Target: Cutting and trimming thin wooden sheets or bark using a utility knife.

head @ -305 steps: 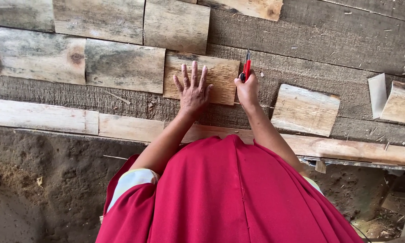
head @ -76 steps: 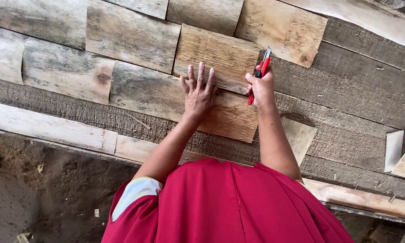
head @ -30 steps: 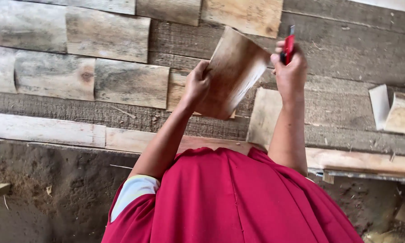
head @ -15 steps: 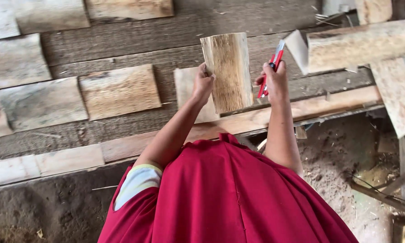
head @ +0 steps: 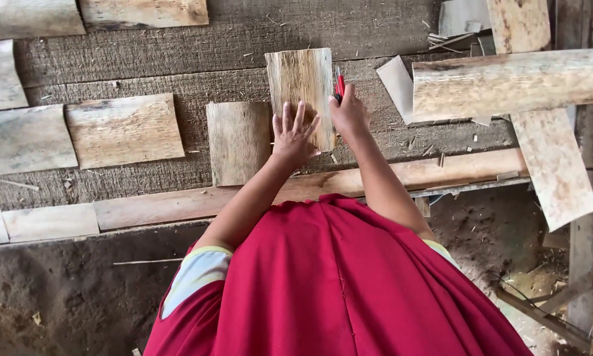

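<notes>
Wooden shingle [head: 301, 89]: lies flat on the grey plank bench [head: 178, 72], long axis running away from the person, short end toward them. Left hand [head: 292, 137] presses its near end, fingers spread apart. Right hand [head: 349, 112], fingers clamped on a red marking tool [head: 339, 84], sits at its right edge. Judged stage: piece positioned and held; marking along the edge apparently under way. A second shingle [head: 238, 142] lies just beside, left.

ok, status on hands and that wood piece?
Left hand flat, fingers spread on upright wood piece. Right hand grips red tool at its right edge. Darker board lies just left. Nothing blocking.
</notes>
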